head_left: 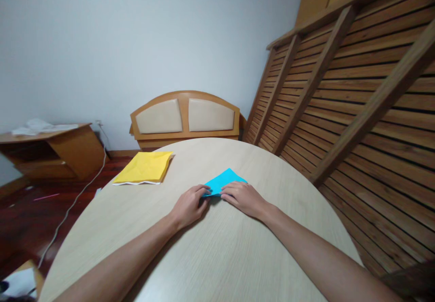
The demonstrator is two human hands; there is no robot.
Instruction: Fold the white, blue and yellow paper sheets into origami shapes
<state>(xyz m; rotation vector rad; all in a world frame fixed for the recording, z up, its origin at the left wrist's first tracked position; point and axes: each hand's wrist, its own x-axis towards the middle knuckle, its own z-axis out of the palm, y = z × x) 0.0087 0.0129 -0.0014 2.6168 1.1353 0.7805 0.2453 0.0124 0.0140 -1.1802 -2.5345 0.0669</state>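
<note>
A bright blue sheet of paper (224, 179), folded with a pointed corner facing away from me, lies on the pale round table (210, 256). My left hand (191, 204) is closed on its near left corner, fingers on top and thumb at the near edge. Over the near right side, my right hand (243, 197) grips the paper with fingers bent across it and thumb along the near edge. Both hands hide parts of the near edge, so the fold there cannot be fully seen.
A stack of yellow paper (144, 168) with a white layer beneath lies at the table's far left. Beyond stand a padded headboard (185, 114) and a wooden desk (74, 150). A slatted wooden frame (340, 107) leans at right. A white cable (78, 200) crosses the floor.
</note>
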